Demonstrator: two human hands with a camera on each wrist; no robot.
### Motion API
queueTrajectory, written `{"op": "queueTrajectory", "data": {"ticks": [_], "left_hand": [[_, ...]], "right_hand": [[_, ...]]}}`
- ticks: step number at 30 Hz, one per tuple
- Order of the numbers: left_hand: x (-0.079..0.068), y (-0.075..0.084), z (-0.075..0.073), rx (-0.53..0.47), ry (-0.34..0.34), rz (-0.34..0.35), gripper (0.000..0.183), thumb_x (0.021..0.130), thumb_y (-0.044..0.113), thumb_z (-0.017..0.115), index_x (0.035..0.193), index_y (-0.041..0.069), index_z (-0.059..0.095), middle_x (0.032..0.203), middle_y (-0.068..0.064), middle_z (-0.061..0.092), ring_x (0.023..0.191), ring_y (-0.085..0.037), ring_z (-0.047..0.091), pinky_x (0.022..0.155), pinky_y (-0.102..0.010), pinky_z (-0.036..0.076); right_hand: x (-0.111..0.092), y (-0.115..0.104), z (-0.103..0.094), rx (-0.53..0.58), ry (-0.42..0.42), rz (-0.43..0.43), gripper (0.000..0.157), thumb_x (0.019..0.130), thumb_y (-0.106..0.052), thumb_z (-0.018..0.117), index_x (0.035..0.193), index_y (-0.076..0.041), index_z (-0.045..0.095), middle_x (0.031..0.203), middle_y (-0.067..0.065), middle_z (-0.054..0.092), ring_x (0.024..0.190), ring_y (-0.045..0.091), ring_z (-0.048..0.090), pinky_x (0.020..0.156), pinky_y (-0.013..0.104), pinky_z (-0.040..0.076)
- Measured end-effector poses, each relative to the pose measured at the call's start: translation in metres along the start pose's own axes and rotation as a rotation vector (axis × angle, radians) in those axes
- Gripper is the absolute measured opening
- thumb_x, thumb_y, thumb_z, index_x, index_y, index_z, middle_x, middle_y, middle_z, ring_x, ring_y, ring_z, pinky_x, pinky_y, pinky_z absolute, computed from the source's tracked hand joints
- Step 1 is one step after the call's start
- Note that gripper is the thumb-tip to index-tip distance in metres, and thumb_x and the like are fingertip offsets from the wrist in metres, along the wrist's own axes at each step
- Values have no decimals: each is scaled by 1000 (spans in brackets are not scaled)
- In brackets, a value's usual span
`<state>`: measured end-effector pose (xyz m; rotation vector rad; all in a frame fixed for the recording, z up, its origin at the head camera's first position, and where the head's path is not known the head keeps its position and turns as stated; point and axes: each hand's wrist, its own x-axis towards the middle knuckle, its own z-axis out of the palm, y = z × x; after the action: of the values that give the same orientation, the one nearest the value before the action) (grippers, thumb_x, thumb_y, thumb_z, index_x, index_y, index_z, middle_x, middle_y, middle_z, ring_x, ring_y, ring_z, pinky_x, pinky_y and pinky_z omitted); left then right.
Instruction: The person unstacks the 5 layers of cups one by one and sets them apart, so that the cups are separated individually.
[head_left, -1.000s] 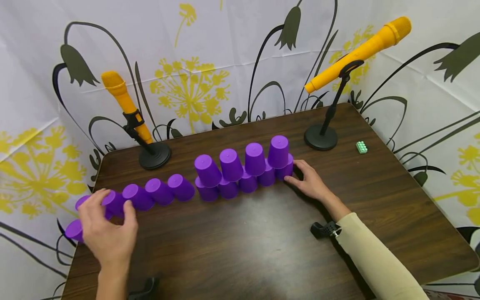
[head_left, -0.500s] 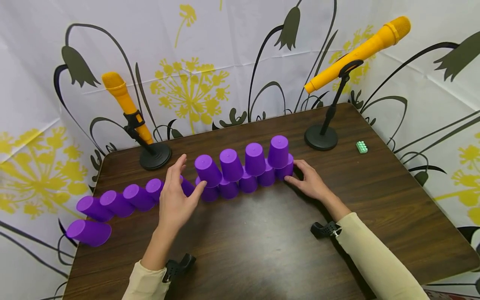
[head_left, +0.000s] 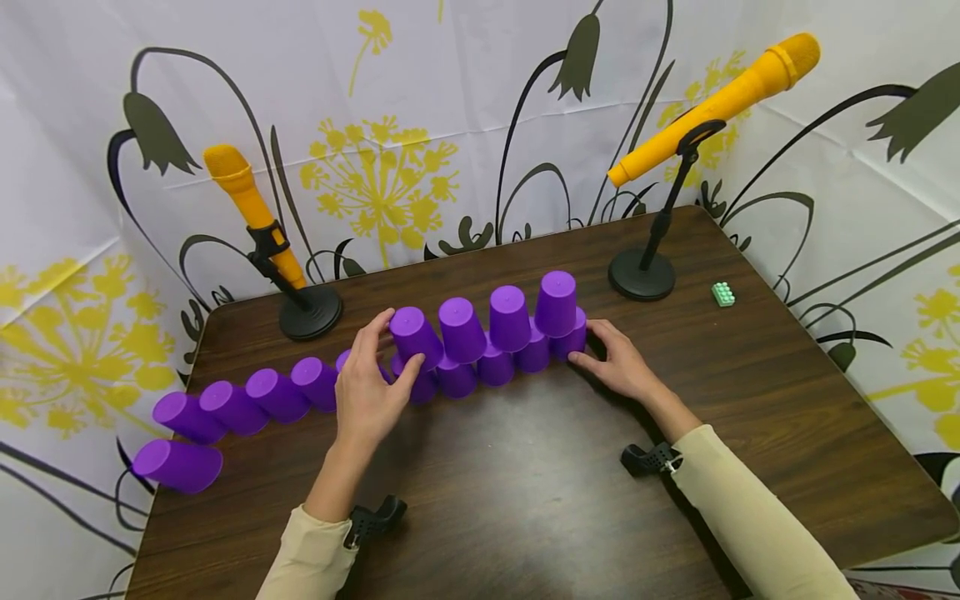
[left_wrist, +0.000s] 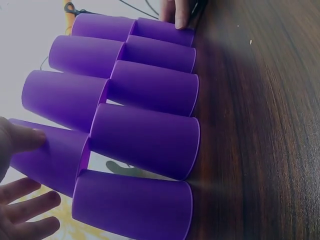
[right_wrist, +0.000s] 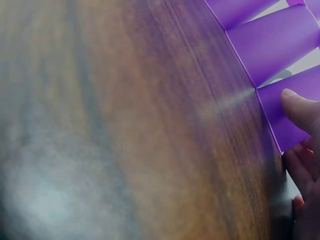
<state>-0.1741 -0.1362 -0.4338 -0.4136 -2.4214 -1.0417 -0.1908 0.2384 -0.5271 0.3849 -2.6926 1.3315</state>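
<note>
Top end cup (head_left: 414, 335) being gripped between spread fingers of left hand (head_left: 371, 389), bottom end cup (head_left: 572, 342) being held in right hand (head_left: 622, 364). Squaring-up being done, looks like; light nudge probably being needed next.

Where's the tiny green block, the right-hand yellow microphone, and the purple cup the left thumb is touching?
Green block (head_left: 723, 294): head view, on its studded top.
Yellow microphone (head_left: 714, 112): head view, middle of its handle.
Purple cup (head_left: 417, 342): head view, on its side wall.
</note>
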Motion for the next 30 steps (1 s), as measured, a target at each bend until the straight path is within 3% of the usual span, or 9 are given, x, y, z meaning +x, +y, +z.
{"op": "queueTrajectory", "data": {"ticks": [7, 12, 15, 19, 23, 27, 30], "left_hand": [[-2, 0, 2, -45, 20, -13, 71, 78, 14, 83, 141, 17, 50, 123, -8, 61, 103, -27, 66, 82, -46, 55], [-9, 4, -8, -59, 77, -37, 71, 78, 15, 83, 141, 20, 50, 122, -7, 62, 102, -27, 65, 84, -49, 54], [-18, 2, -22, -53, 120, -50, 72, 77, 13, 83, 141, 24, 52, 120, -5, 62, 100, -24, 64, 83, -44, 54], [-38, -6, -49, -6, 172, -69, 71, 76, 10, 83, 140, 25, 55, 115, -7, 61, 99, -16, 61, 86, -24, 51], [-66, -22, -83, 141, 246, -123, 69, 76, 14, 83, 139, 22, 57, 113, -14, 60, 95, -19, 61, 86, -10, 42], [-90, -46, -113, 354, 354, -215, 65, 77, 22, 80, 138, 22, 58, 108, -20, 60, 91, -32, 63, 75, -35, 47], [-102, -64, -128, 469, 407, -283, 64, 77, 26, 78, 137, 23, 57, 105, -23, 58, 87, -42, 61, 64, -58, 38]], "right_hand": [[-1, 4, 1, -3, 4, 5, 54, 89, -25, 74, 134, -3, 54, 134, 14, 54, 128, 31, 48, 108, 50, 34], [-1, 4, 1, -1, 4, 4, 53, 89, -25, 74, 134, -3, 55, 133, 14, 54, 128, 31, 48, 108, 50, 34], [-1, 2, 1, 1, 1, 1, 54, 89, -25, 74, 134, -3, 54, 134, 14, 54, 128, 31, 48, 108, 50, 34], [-1, 1, 1, 3, -6, -2, 55, 90, -26, 73, 135, -2, 53, 134, 15, 53, 128, 32, 48, 108, 51, 34], [-1, 1, 2, 5, -14, -3, 55, 90, -26, 73, 136, -2, 53, 135, 16, 53, 128, 32, 47, 108, 51, 34], [-1, -2, 0, 10, -9, -1, 55, 90, -25, 73, 136, -2, 53, 135, 16, 53, 128, 32, 47, 108, 51, 34], [-1, -2, -1, 9, -5, 0, 55, 89, -24, 74, 135, -1, 53, 134, 16, 53, 128, 32, 48, 108, 50, 34]]}}
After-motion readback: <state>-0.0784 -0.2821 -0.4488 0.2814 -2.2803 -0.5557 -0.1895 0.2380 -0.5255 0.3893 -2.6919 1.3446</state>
